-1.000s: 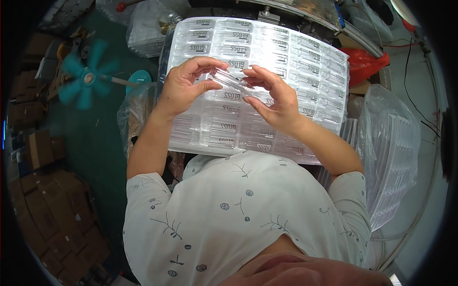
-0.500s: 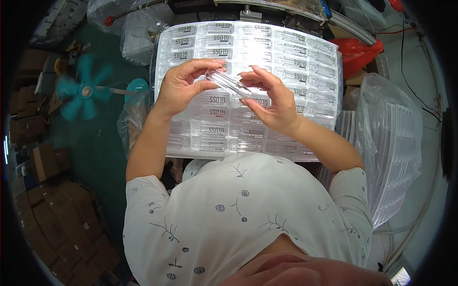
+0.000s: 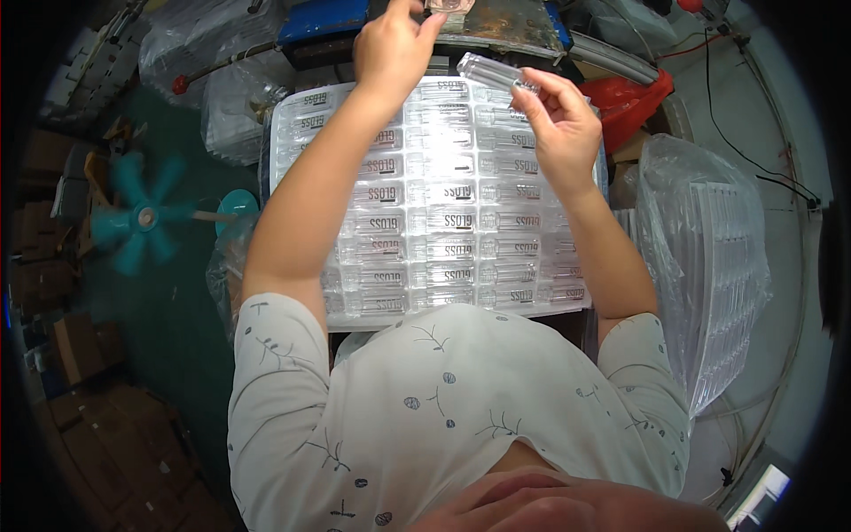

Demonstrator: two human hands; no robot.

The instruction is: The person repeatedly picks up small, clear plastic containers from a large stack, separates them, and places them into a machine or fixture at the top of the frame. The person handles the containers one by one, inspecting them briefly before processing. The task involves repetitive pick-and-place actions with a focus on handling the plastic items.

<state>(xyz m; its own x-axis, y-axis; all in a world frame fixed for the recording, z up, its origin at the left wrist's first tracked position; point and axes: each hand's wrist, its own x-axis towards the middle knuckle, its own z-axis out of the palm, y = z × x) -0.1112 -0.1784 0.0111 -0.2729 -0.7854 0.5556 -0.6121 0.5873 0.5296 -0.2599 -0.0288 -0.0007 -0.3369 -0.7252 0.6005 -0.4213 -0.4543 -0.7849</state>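
My right hand (image 3: 567,124) pinches a clear plastic tube (image 3: 487,73) by one end, above the far right part of the tray. The tube's other end points left and away from me. My left hand (image 3: 390,53) reaches past the tray's far edge, beside a small light-coloured fixture (image 3: 450,7) on the machine. Its thumb stands apart from its fingers, whose tips are blurred and partly cut off at the top edge. Below both hands lies a white moulded tray (image 3: 417,312) with rows of clear tubes (image 3: 452,220) bearing dark lettering.
A worn metal machine bed (image 3: 514,25) with a blue part (image 3: 324,19) stands beyond the tray. Right of it hangs a red plastic bag (image 3: 634,106). Bagged trays (image 3: 718,284) stand at right. At left are a turquoise fan (image 3: 144,217) and stacked cartons (image 3: 124,443).
Both hands were together over the tray around a clear tube. My left hand has moved away to the machine; my right hand has carried a tube up and right. The view has shifted.
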